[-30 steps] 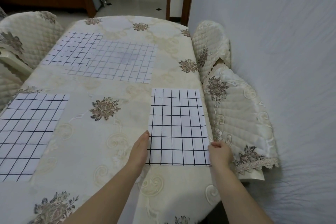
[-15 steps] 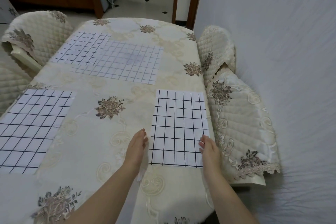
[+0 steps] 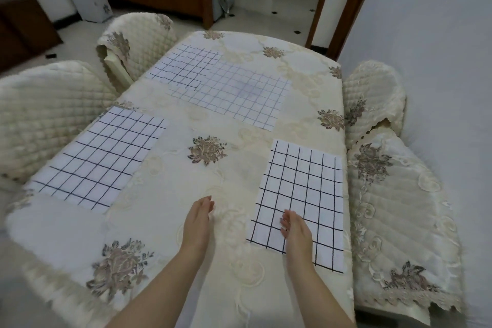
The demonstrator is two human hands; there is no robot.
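A white checked placemat (image 3: 306, 194) lies flat near the table's right edge. My right hand (image 3: 295, 229) hovers over its near left part, fingers straight, holding nothing. My left hand (image 3: 198, 221) is held edge-up over the bare tablecloth, left of that mat, fingers straight and empty. A second checked mat (image 3: 101, 157) lies at the left side. Two overlapping checked mats (image 3: 226, 85) lie at the far end.
The table (image 3: 239, 42) wears a cream floral embroidered cloth. Quilted covered chairs stand at the left (image 3: 45, 104), the far left (image 3: 135, 37) and the right (image 3: 399, 208). A white wall runs along the right. A doorway and tiled floor lie beyond.
Both hands let go of the right mat's near corners and drew back and leftward. The view lifted and turned left, showing more of the room.
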